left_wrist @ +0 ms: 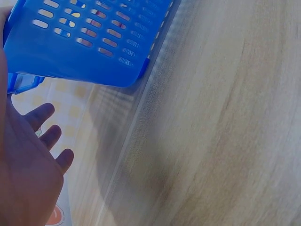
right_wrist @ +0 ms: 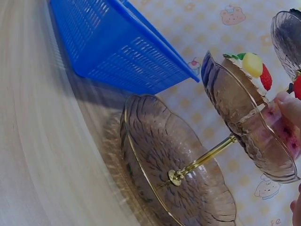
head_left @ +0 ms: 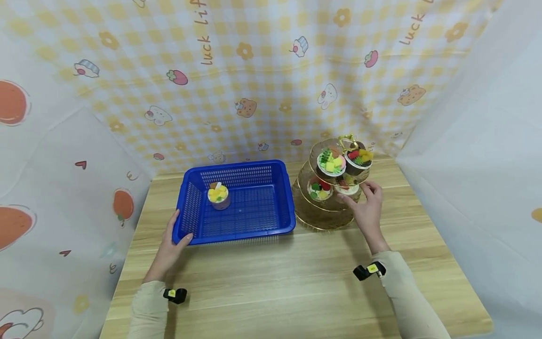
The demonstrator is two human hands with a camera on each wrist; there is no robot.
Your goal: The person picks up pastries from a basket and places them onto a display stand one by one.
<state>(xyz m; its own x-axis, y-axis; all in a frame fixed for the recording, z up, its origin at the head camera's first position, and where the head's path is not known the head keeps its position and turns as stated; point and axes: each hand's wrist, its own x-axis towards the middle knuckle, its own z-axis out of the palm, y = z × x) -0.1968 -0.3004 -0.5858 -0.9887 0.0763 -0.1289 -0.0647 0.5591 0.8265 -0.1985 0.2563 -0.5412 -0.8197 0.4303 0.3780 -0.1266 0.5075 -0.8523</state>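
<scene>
My right hand (head_left: 369, 209) is at the right side of a tiered dessert stand (head_left: 323, 226) with gold rims. Thumb and fingers pinch a toy cupcake (head_left: 348, 189) on the middle tier; its pink cup (right_wrist: 277, 129) shows through the plate in the right wrist view. Beside it sits another fruit-topped cupcake (head_left: 319, 189). My left hand (head_left: 170, 247) rests at the front left corner of a blue plastic basket (head_left: 241, 235), touching its rim. In the left wrist view, three of its fingers (left_wrist: 51, 136) extend loosely below the rim. Inside the basket stands a yellow-topped cupcake (head_left: 219, 197).
The top tier carries two dark cupcakes, one with green and yellow pieces (head_left: 331, 165), one with red and yellow fruit (head_left: 358, 160). A gold handle (head_left: 348, 140) rises above them. The wooden table (head_left: 271, 287) extends in front; a checked cloth (head_left: 271, 94) hangs behind.
</scene>
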